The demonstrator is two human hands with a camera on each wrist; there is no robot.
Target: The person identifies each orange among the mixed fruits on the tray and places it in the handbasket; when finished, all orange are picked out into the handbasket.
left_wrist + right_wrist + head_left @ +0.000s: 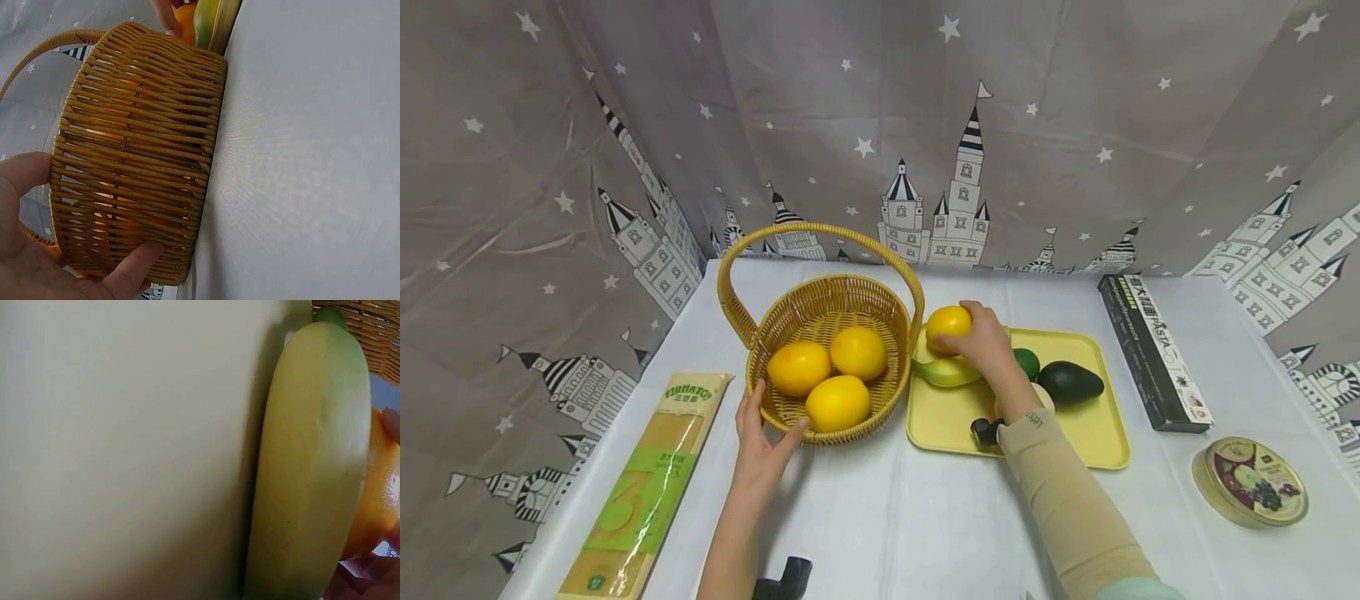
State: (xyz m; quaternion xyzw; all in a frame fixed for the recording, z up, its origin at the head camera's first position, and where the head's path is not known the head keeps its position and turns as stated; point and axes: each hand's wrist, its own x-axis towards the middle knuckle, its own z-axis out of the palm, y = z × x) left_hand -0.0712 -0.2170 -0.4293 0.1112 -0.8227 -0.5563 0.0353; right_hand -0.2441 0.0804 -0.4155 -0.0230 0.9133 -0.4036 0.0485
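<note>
My right hand [985,337] grips a lemon [948,327] at the back left corner of the yellow tray [936,427]. Close by lies a banana [312,456], which stands in front of the lemon in the right wrist view. My left hand [767,446] holds the wicker basket [901,392] at its front left, its thumb and a fingertip at the rim and another finger against the woven wall [134,156]. Inside the basket sit three more lemons [858,352], below its tall arched handle [820,227].
On the tray are also an avocado [1070,382], a green fruit [1027,363] and a pale round thing partly behind my right wrist. A pasta packet [643,492] lies at the left, a black pasta box [1153,354] at the right, near a round tub [1251,483].
</note>
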